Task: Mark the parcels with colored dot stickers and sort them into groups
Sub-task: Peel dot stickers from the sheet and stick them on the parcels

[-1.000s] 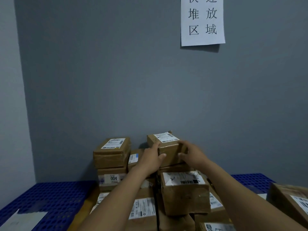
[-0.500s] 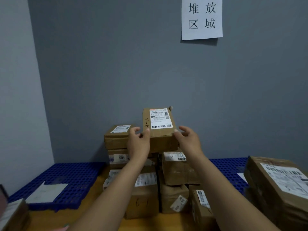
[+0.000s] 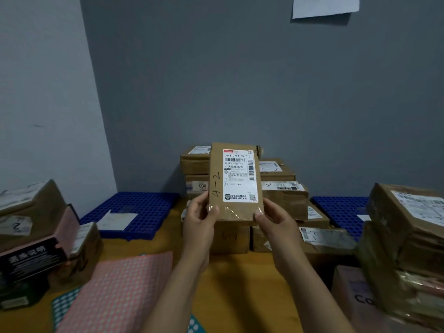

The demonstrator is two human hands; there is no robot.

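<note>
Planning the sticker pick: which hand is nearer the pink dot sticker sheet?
Left. The left hand holds the parcel by its lower-left corner, above and just right of the pink dot sticker sheet; the right hand, on the lower-right corner, sits farther right.

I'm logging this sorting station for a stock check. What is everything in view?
held parcel: one, brown with white label, upright at centre
stacked parcels: several, brown, behind it
left parcels: a few, brown, left edge
right parcels: a few, brown, right edge
black box: one, black, among the left parcels
pink sticker sheet: one, pink, table front left
teal sticker sheet: one seen, teal, under the pink
blue grids: two, blue, flanking the stack
wall sign: one, white, top right
table: one, orange-brown, underneath
left hand: one, grips the parcel's lower left corner
right hand: one, grips its lower right corner
</note>
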